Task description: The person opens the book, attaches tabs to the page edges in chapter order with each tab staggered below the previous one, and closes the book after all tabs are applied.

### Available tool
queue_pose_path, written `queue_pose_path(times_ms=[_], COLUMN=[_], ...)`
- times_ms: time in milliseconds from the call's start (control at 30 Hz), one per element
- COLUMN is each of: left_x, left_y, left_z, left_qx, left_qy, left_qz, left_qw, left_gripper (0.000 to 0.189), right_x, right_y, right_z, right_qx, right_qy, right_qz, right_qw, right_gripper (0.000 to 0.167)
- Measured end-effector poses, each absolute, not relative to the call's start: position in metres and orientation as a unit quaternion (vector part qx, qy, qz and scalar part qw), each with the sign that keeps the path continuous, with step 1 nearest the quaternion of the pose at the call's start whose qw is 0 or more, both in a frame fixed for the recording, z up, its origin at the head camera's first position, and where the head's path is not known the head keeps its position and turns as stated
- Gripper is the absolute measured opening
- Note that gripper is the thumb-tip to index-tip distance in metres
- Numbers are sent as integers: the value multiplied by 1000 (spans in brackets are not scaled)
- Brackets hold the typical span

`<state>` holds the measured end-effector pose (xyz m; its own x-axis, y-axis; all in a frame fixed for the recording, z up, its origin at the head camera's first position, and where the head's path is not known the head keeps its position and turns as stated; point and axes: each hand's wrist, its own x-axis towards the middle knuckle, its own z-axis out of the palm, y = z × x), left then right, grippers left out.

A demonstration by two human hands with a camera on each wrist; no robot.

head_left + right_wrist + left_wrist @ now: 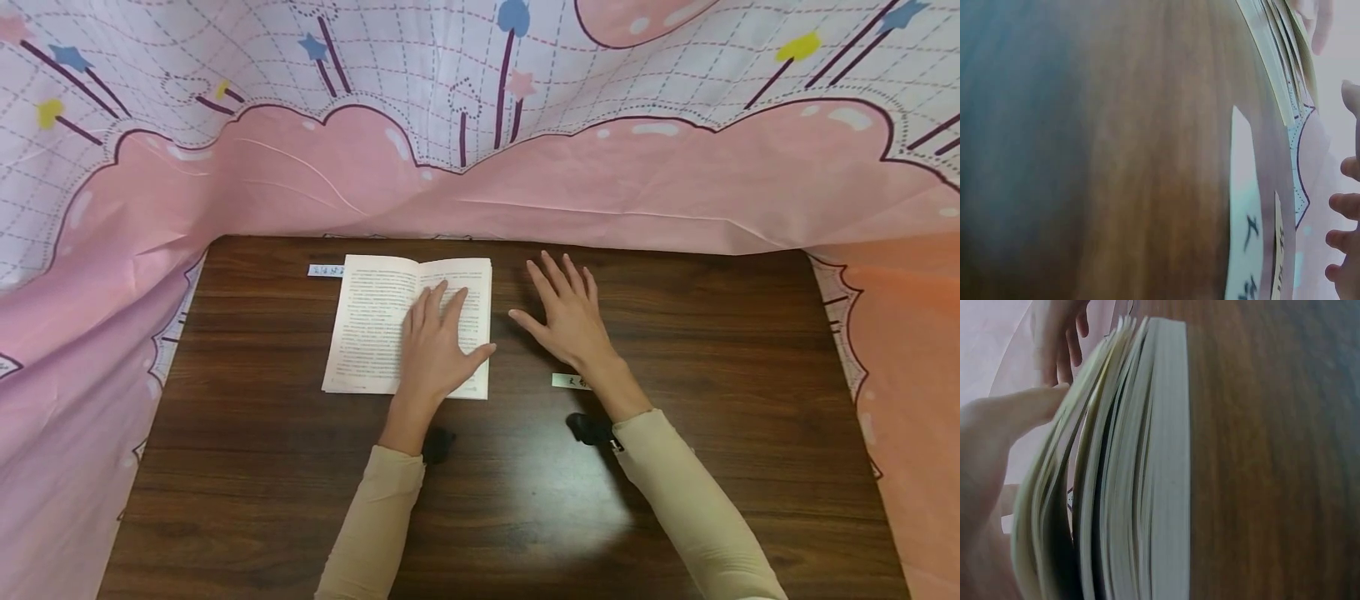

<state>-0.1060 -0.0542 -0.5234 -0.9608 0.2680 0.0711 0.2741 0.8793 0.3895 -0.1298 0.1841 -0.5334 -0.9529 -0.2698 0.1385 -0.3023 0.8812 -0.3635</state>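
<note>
An open book [367,333] with printed pages lies on the dark wooden table, left of centre. My left hand [435,354] lies across its right-hand page, fingers straight and thumb spread to the page's edge. In the left wrist view the thick page edges [1169,456] fan apart beside the thumb. To the right of the book, my right hand [570,325] is spread over the table with nothing in it. Beneath that wrist is a pale green paper strip [566,381] with handwritten characters, partly hidden by the arm.
A light blue paper strip [324,271] with writing pokes out from the book's upper left edge. Another narrow strip [1278,244] shows beyond the pale one in the right wrist view. A patterned pink curtain [525,200] borders the table's back and sides.
</note>
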Motion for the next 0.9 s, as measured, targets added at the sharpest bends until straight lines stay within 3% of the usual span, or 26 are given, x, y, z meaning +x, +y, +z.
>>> queue_pose_path(times_ms=[467,900], left_x=[-107,-105], left_y=[-41,-34], left_z=[-525,-530], left_qx=[-113,-105], left_qy=[-981,-980], left_qz=[-157,-164], left_qw=[17,47], left_gripper=[99,90], right_x=[-111,-106], right_y=[213,225], right_z=[-534,-535], right_qx=[128,118], right_qy=[-972,-967], right_qz=[192,219], right_qw=[31,49], right_gripper=[82,81])
